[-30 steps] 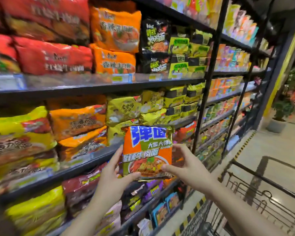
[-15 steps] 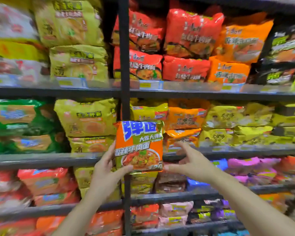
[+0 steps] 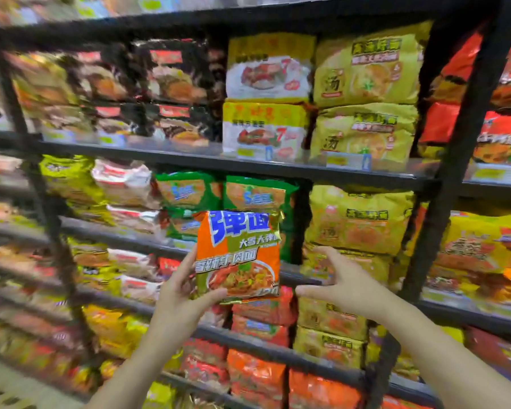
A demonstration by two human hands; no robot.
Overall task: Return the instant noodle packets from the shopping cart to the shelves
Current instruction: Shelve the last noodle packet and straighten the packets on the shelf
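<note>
Setting: shop aisle; dark metal shelves (image 3: 248,169) filled the frame, stacked with noodle multipacks, blurred at the left.
Item held: orange-and-green instant noodle packet (image 3: 239,256), upright, face to the camera, centre of the frame, in front of the middle shelf levels and not yet on any of them.
Left hand (image 3: 180,293): gripped the packet's lower left edge, thumb across the front, fingers behind it.
Right hand (image 3: 341,286): just beside the packet's right edge and apart from it; fingers spread and loosely bent, holding nothing.
Nearby stock: green-and-orange packs (image 3: 255,197) directly behind the packet; yellow packs (image 3: 360,219) to the right; orange-red packs (image 3: 263,308) on the level below.
Cart: not in view.
Step in hand (judged): finding the matching stock and shelving this packet.
Method advice: compare the packet's lettering and colours with the shelf fronts before committing; none in sharp view clearly matched. Bring the right hand back to the free edge, then slide the packet in flat on top of its own kind.
Risk (judged): a one-handed hold on a slick wrapper could slip; pushing hard could crush the noodles.
</note>
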